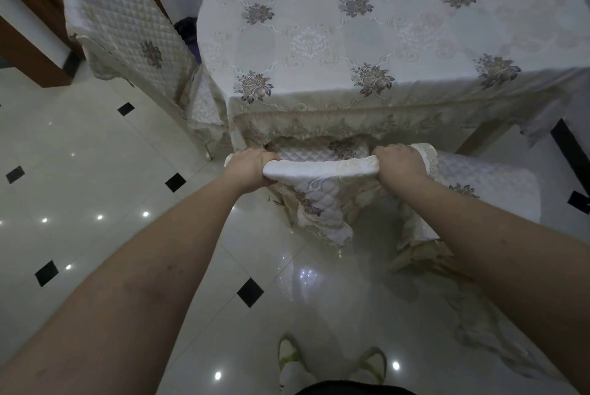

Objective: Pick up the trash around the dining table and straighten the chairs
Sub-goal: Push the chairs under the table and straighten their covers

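Note:
A chair [322,171] in a quilted cream cover with flower embroidery stands right in front of me, its seat tucked under the near edge of the dining table [367,43]. My left hand [250,168] grips the left end of the backrest's top edge. My right hand [400,161] grips the right end. The table wears a cream tablecloth with grey-brown flower patterns. No trash shows on the floor.
A second covered chair [127,34] stands at the table's left side, and a third [488,184] sits close on the right. A wooden table leg [482,137] shows at the right. Glossy white floor tiles [95,171] with small black diamonds surround me; my slippered feet [332,362] are below.

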`<action>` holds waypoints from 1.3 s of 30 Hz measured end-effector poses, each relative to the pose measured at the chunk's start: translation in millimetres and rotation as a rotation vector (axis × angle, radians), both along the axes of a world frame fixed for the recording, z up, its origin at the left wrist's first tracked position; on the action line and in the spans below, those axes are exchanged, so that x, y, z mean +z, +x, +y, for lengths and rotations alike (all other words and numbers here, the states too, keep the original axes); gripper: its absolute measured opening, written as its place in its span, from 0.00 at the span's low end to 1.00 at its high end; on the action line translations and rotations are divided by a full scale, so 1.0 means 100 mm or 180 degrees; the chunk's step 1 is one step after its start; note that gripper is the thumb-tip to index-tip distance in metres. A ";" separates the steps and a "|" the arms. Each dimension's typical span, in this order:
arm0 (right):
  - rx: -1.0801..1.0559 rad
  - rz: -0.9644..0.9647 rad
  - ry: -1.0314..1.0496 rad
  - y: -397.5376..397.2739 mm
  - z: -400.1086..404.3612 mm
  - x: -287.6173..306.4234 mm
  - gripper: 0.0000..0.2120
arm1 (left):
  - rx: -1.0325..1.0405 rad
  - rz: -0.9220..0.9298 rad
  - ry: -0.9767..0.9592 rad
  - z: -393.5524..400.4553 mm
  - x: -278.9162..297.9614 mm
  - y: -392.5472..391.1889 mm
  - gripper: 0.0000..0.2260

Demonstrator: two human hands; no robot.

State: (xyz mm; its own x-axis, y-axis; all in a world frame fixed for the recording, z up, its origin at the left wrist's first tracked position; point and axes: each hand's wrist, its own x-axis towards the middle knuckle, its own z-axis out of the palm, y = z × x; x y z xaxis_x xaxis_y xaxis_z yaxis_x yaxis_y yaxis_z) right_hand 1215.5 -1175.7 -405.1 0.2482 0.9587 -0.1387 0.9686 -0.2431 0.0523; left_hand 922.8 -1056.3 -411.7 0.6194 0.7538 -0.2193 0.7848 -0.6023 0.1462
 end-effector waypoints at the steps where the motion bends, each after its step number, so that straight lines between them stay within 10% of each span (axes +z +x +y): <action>1: 0.0091 -0.0007 -0.0034 0.02 0.00 0.01 0.10 | 0.0007 0.0081 0.0028 0.00 0.01 0.01 0.17; 20: 0.1094 -0.0354 -0.0910 -0.17 -0.97 0.37 0.10 | -0.0323 0.0651 0.0088 -0.94 0.00 -0.24 0.14; 39: 0.0251 -0.0212 -0.0899 0.03 -0.74 0.27 0.12 | 0.0151 0.0782 0.0475 -0.84 0.02 0.19 0.11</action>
